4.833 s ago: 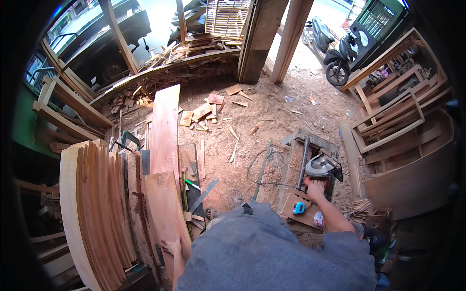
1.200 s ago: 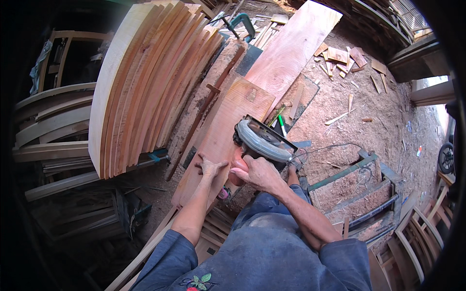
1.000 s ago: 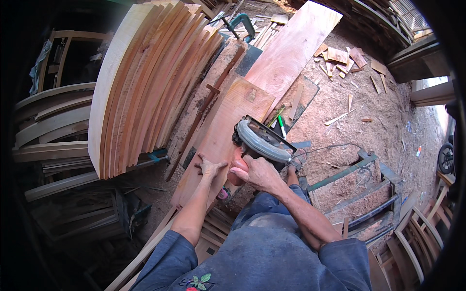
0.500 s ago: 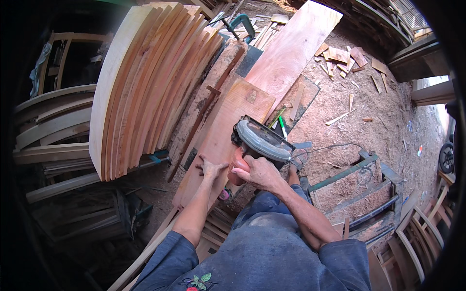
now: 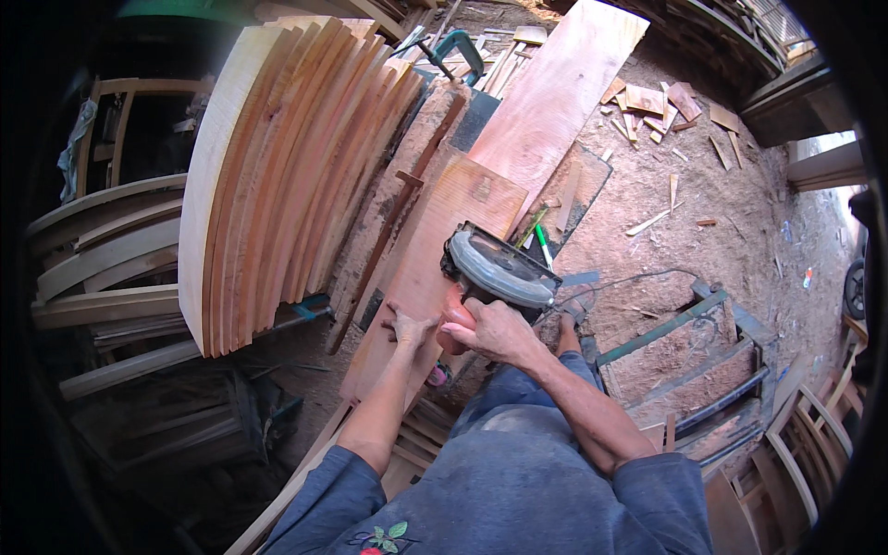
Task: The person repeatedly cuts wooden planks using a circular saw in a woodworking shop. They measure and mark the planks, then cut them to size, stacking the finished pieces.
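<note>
My right hand (image 5: 490, 328) is closed round the orange handle (image 5: 458, 310) of a circular saw (image 5: 499, 273) with a silver guard. The saw sits over a reddish board (image 5: 430, 236). My left hand (image 5: 407, 328) lies on that board just left of the handle, fingers spread. A longer pale pink board (image 5: 564, 83) extends beyond it toward the top. A green-and-white marker (image 5: 544, 245) and a narrow yellow-green item (image 5: 527, 225), too small to identify, lie beside the boards behind the saw.
Stacked curved planks (image 5: 259, 185) stand at left near a green C-clamp (image 5: 458, 55). A metal frame (image 5: 657, 324) with a cord near it is at right. Wood offcuts (image 5: 657, 106) lie on the sawdust-covered floor (image 5: 703, 203). A sandaled foot (image 5: 575, 305) is below the saw.
The saw has moved from the right-hand stand onto the board at left, held in my right hand. The view has turned toward it. Over the last second it shifts only slightly.
</note>
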Available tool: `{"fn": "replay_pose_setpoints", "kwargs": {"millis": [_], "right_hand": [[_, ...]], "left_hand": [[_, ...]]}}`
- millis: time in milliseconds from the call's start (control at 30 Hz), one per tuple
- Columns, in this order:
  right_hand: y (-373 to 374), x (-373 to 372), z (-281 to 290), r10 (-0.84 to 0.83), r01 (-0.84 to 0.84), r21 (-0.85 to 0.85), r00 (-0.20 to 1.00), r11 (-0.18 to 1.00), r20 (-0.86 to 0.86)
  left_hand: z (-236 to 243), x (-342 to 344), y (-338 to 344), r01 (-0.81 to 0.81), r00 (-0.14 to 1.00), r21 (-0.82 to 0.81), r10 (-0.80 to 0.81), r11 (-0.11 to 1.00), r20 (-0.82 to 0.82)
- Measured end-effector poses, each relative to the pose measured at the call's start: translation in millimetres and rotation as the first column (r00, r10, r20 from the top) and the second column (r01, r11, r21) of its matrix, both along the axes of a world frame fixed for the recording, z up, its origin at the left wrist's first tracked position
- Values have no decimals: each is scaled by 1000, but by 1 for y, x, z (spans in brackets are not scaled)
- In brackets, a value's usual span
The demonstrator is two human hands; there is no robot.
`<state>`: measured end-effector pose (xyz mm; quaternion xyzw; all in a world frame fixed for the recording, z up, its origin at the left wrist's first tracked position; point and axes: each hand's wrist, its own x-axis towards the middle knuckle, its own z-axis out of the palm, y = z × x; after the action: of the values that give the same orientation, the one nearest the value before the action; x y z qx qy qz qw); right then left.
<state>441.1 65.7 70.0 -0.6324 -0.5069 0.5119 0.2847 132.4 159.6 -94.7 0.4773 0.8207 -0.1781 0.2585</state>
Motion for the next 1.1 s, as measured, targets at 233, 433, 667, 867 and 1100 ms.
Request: {"fn": "replay_pose_setpoints", "kwargs": {"millis": [233, 433, 667, 867, 1100], "right_hand": [[5, -1, 3, -5, 5, -27, 1000, 1000, -23], [0, 1, 2, 2, -3, -75, 1000, 997, -16], [7, -4, 0, -14, 14, -11, 1000, 1000, -17], [19, -6, 1, 11, -12, -39, 1000, 999, -25], [31, -10, 1, 14, -18, -68, 998, 998, -58]], "left_hand": [[-1, 1, 0, 25, 999, -34, -26, 999, -45], [13, 12, 0, 0, 999, -99, -4, 995, -44], [3, 2, 0, 29, 998, -65, -32, 997, -44], [-37, -29, -2, 16, 999, -67, -18, 998, -39], [-92, -71, 3, 451, 759, -423, -587, 786, -282]]}}
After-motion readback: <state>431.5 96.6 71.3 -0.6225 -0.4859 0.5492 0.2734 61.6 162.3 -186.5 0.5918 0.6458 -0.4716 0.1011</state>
